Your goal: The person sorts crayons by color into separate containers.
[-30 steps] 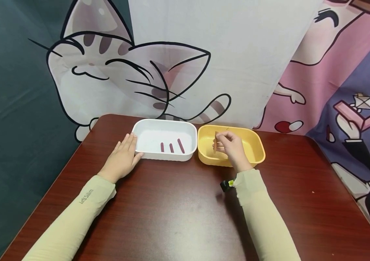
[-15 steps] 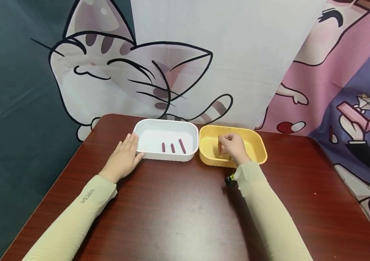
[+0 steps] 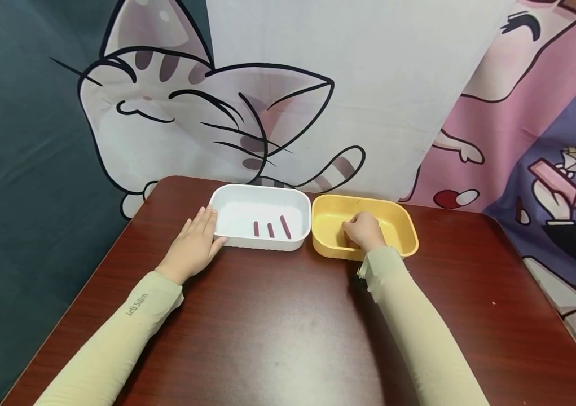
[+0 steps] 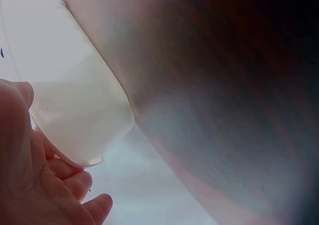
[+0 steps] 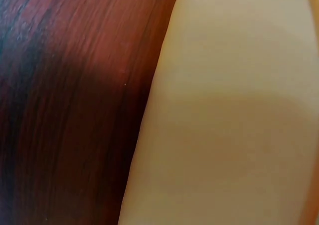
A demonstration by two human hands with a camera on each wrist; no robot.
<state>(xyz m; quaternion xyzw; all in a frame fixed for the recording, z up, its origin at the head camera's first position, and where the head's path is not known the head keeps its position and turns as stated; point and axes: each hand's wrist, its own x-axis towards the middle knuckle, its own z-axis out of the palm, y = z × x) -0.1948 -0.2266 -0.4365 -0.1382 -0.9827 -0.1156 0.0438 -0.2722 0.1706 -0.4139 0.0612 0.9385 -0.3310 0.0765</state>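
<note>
My left hand rests with straight fingers on the left end of a white plastic basin. In the left wrist view its fingers lie along the rim of that basin. Inside it, three dark red sticks lie apart: a short stick, another short stick and a longer stick. My right hand is down in the yellow basin, its fingers curled around a thin brown stick that the hand mostly hides. The right wrist view shows only the yellow basin's outer wall.
Both basins stand side by side near the back edge of a dark red-brown wooden table. A cloth printed with a cartoon cat and other figures hangs behind it.
My right hand has lowered the brown stick into the yellow basin, moving slightly right, and the stick is now mostly out of sight. The left hand stays on the white basin.
</note>
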